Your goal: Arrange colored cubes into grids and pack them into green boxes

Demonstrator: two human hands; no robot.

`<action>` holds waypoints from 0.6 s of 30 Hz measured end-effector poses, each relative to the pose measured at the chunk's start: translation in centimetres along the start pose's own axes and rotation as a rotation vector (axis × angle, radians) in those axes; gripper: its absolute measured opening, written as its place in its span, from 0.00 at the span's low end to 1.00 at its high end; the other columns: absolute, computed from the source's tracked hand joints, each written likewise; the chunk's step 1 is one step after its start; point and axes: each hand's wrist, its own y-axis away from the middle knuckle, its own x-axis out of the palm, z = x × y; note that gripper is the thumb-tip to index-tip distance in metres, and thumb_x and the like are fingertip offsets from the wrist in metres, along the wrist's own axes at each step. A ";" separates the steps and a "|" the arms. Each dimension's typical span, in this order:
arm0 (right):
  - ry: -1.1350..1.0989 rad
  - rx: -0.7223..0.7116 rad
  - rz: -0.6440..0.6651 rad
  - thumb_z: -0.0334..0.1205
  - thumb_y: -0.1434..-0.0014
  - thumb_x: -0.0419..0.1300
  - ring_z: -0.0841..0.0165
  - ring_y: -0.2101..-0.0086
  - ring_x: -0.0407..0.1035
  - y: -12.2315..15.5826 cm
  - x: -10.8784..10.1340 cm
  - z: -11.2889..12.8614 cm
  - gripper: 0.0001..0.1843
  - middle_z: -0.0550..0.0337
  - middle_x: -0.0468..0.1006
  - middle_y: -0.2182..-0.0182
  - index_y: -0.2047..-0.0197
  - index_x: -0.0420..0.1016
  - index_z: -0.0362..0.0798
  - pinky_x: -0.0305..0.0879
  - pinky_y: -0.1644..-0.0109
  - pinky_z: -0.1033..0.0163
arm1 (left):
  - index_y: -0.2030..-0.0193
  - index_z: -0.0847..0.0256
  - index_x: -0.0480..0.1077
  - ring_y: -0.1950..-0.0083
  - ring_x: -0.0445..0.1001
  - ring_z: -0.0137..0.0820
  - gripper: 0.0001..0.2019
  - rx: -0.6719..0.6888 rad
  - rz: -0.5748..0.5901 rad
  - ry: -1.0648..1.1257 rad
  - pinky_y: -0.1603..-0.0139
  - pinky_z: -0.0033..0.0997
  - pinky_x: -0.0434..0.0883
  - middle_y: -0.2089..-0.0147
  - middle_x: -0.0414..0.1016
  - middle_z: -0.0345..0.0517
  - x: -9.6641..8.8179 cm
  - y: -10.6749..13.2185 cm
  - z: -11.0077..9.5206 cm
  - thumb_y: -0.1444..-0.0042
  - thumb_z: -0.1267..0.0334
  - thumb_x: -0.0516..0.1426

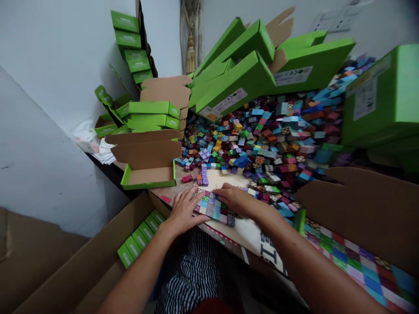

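My left hand [185, 210] and my right hand [237, 199] press on a flat, tightly packed patch of small multicoloured patterned cubes [212, 208] from either side. Loose cubes of the same kind lie in a large heap [262, 139] just beyond my right hand. A short stack of purple cubes [204, 175] stands above the patch, with a single red cube [187, 178] to its left. Beneath my hands lies a pale printed sheet [225, 179].
An open green-edged cardboard box [147, 174] sits left of the heap, with more green boxes [232, 83] piled behind it. A brown carton [98, 257] below my left arm holds small green boxes [139, 237]. A tall cardboard flap [356, 205] rises at right.
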 end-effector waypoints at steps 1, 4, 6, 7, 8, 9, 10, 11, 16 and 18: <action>-0.026 0.002 -0.007 0.31 0.37 0.49 0.64 0.59 0.72 0.0 0.0 -0.1 0.21 0.49 0.76 0.56 0.45 0.73 0.51 0.64 0.57 0.64 | 0.34 0.54 0.54 0.30 0.48 0.45 0.38 -0.003 0.003 -0.003 0.33 0.57 0.48 0.28 0.44 0.53 -0.1 0.0 0.0 0.47 0.45 0.61; -0.081 0.042 -0.038 0.30 0.39 0.50 0.64 0.57 0.72 -0.2 -0.9 -0.9 0.20 0.51 0.77 0.54 0.47 0.74 0.51 0.64 0.54 0.65 | 0.34 0.53 0.54 0.29 0.47 0.45 0.37 0.001 0.002 -0.008 0.33 0.56 0.49 0.28 0.44 0.53 -0.4 0.1 -0.2 0.47 0.45 0.61; -0.087 0.126 -0.079 0.33 0.39 0.50 0.62 0.54 0.71 0.2 -2.0 -1.8 0.19 0.51 0.76 0.51 0.47 0.74 0.49 0.65 0.53 0.62 | 0.34 0.53 0.54 0.29 0.42 0.47 0.38 0.012 -0.005 -0.037 0.33 0.58 0.46 0.28 0.43 0.53 -0.7 0.1 -0.8 0.48 0.44 0.61; -0.077 0.176 -0.100 0.35 0.38 0.50 0.60 0.54 0.71 0.6 -2.5 -2.2 0.19 0.50 0.76 0.50 0.46 0.73 0.49 0.65 0.53 0.60 | 0.34 0.54 0.54 0.28 0.40 0.48 0.39 0.027 -0.002 -0.058 0.32 0.59 0.44 0.28 0.43 0.53 -0.8 0.0 -1.4 0.48 0.43 0.61; -0.057 0.217 -0.112 0.36 0.39 0.51 0.59 0.54 0.71 1.1 -2.9 -2.6 0.19 0.50 0.75 0.50 0.46 0.73 0.49 0.66 0.53 0.58 | 0.34 0.54 0.54 0.28 0.38 0.49 0.39 0.050 0.006 -0.077 0.32 0.60 0.41 0.28 0.44 0.53 -0.8 -0.1 -2.1 0.49 0.42 0.61; -0.028 0.241 -0.106 0.37 0.40 0.52 0.57 0.54 0.70 1.8 -3.1 -2.9 0.19 0.50 0.75 0.50 0.46 0.73 0.50 0.66 0.53 0.56 | 0.34 0.54 0.55 0.28 0.38 0.49 0.40 0.083 0.021 -0.090 0.32 0.59 0.40 0.28 0.45 0.53 -0.7 -0.4 -2.9 0.49 0.42 0.61; 0.009 0.241 -0.080 0.38 0.42 0.55 0.55 0.53 0.69 2.6 -3.2 -3.1 0.20 0.51 0.74 0.49 0.46 0.72 0.52 0.66 0.53 0.53 | 0.34 0.54 0.56 0.28 0.38 0.48 0.39 0.123 0.040 -0.092 0.32 0.59 0.39 0.29 0.46 0.52 -0.6 -0.7 -3.7 0.50 0.41 0.61; 0.050 0.220 -0.035 0.38 0.46 0.59 0.52 0.50 0.67 3.4 -3.0 -3.2 0.23 0.51 0.72 0.47 0.45 0.72 0.55 0.65 0.51 0.50 | 0.35 0.54 0.56 0.28 0.39 0.48 0.39 0.161 0.061 -0.089 0.31 0.58 0.39 0.29 0.48 0.51 -0.4 -1.1 -4.5 0.50 0.40 0.60; 0.146 0.151 0.052 0.36 0.54 0.66 0.42 0.38 0.48 6.2 -0.6 -3.5 0.33 0.58 0.60 0.36 0.43 0.69 0.66 0.52 0.44 0.34 | 0.35 0.56 0.57 0.29 0.43 0.50 0.37 0.167 0.132 -0.101 0.32 0.58 0.41 0.30 0.51 0.52 0.8 -3.2 -6.7 0.47 0.39 0.57; 0.141 0.154 0.005 0.38 0.49 0.64 0.43 0.37 0.47 6.3 0.1 -3.8 0.29 0.58 0.60 0.36 0.44 0.70 0.67 0.51 0.43 0.34 | 0.35 0.57 0.57 0.29 0.45 0.49 0.37 0.150 0.140 -0.114 0.32 0.59 0.41 0.31 0.53 0.52 1.0 -3.5 -6.7 0.46 0.39 0.56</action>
